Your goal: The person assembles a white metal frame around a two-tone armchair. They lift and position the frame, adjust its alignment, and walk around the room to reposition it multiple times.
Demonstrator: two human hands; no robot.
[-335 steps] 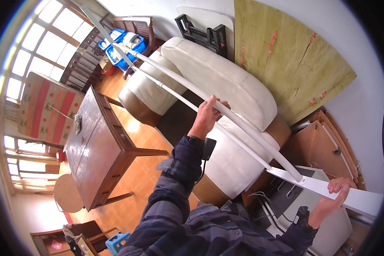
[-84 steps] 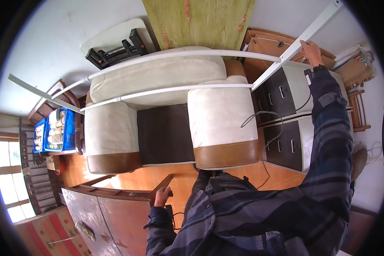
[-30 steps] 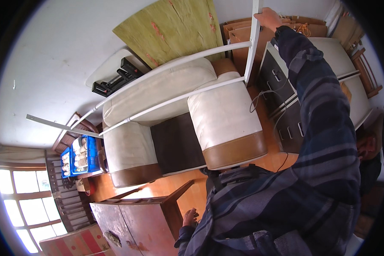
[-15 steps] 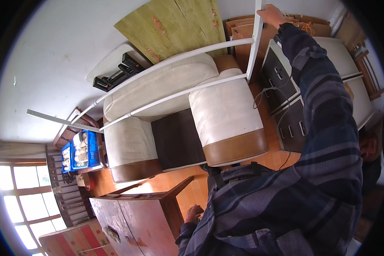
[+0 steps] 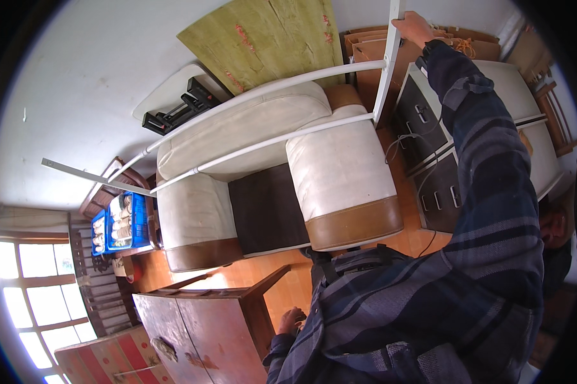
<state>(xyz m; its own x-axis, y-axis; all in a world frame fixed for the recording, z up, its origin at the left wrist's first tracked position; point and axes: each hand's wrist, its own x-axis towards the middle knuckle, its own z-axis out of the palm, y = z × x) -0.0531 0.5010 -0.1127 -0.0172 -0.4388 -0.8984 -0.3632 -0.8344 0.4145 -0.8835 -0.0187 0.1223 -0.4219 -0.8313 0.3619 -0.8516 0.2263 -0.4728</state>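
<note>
My right hand (image 5: 414, 29) is raised at the upper right, its fingers wrapped round the flat upright bar of a white metal frame (image 5: 383, 89). Two long rods run left from that bar, in front of a cream armchair (image 5: 340, 173) with brown trim and a dark seat. At the far left, another flat bar slants across their ends. Low beside my body, near the wooden table, my left hand (image 5: 290, 321) has its fingers curled. What lies inside them, if anything, is too small to make out.
A worn wooden table (image 5: 218, 326) stands at the lower left. Blue crates (image 5: 135, 224) with rolled items sit beyond it. Dark-fronted drawer cabinets (image 5: 423, 115) with a loose cable are at the right. A yellowish-green board (image 5: 269, 38) and flattened cardboard (image 5: 368, 48) lean against the wall.
Almost everything has held still. The whole view has shifted slightly, and my right hand keeps its grip on the white frame. My left hand stays low by my body.
</note>
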